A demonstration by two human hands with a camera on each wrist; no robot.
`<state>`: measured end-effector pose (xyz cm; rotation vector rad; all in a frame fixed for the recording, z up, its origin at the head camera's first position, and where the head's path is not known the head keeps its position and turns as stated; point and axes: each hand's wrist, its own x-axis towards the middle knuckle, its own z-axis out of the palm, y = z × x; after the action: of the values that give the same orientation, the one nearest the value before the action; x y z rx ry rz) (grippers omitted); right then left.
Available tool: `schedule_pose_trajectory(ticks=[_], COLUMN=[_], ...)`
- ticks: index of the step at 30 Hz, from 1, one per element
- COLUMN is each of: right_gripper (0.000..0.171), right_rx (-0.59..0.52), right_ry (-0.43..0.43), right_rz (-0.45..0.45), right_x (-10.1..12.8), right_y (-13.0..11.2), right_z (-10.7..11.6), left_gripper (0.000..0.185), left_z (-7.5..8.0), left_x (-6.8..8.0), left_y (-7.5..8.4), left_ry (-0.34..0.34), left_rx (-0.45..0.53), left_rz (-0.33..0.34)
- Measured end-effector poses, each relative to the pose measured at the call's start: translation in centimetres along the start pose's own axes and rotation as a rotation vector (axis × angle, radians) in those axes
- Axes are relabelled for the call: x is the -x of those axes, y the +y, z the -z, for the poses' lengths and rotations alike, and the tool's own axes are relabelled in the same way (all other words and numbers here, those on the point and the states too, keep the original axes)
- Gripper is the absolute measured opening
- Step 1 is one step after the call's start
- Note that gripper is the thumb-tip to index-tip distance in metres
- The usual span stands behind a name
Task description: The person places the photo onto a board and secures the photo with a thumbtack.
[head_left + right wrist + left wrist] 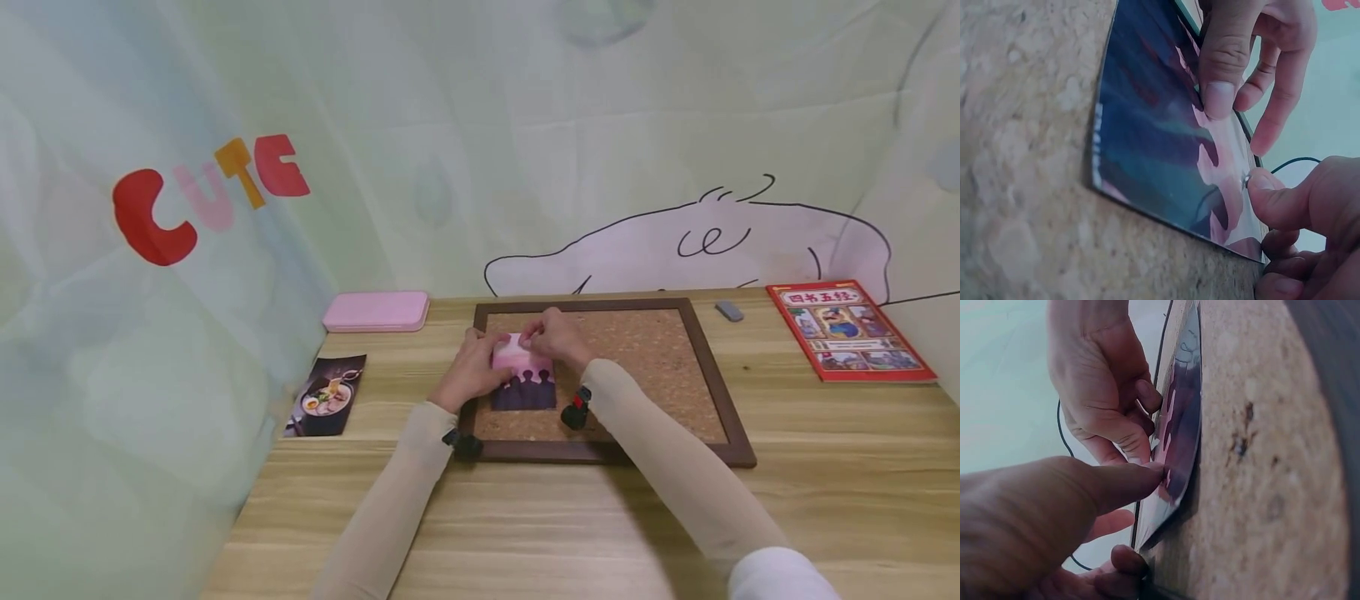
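A pink and purple picture card (525, 385) with dark silhouettes lies on the left part of a framed cork board (645, 367). Both hands meet at the card's far edge. My left hand (474, 367) presses its thumb (1219, 87) flat on the card (1147, 144), with its other fingers loosely bent past the edge. My right hand (555, 337) pinches a small metal pin (1246, 181) against the card's corner, thumb on top. In the left wrist view my left thumb (1116, 481) touches the card (1182, 425) below the right hand (1097, 381).
On the wooden table (825, 500) lie a pink case (376, 311) at the back left, a ramen picture card (327, 405) at the left, a grey eraser (728, 311) and a red book (851, 331) at the right. A fabric backdrop (187, 200) closes off the left and back.
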<state>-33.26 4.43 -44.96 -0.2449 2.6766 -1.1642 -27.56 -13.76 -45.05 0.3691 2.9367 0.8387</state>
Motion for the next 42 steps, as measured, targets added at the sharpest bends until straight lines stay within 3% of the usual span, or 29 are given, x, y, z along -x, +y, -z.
schedule_pose_trajectory(ticks=[7,21,42], right_gripper=[0.005,0.008,0.008], right_rx=[-0.027,0.001,-0.059], right_ry=[0.005,-0.07,-0.098], right_rz=[-0.039,-0.083,-0.083], right_x=[-0.1,-0.3,-0.7], right_y=[-0.3,-0.6,-1.2], right_z=[0.0,0.7,1.2], left_gripper=[0.061,0.062,0.057], left_z=[0.1,0.0,0.1], left_x=[0.0,0.0,-0.1], left_y=[0.1,0.3,0.3], left_ry=[-0.011,-0.029,-0.026], left_rx=[0.017,0.026,-0.006], left_rz=[0.019,0.022,0.027])
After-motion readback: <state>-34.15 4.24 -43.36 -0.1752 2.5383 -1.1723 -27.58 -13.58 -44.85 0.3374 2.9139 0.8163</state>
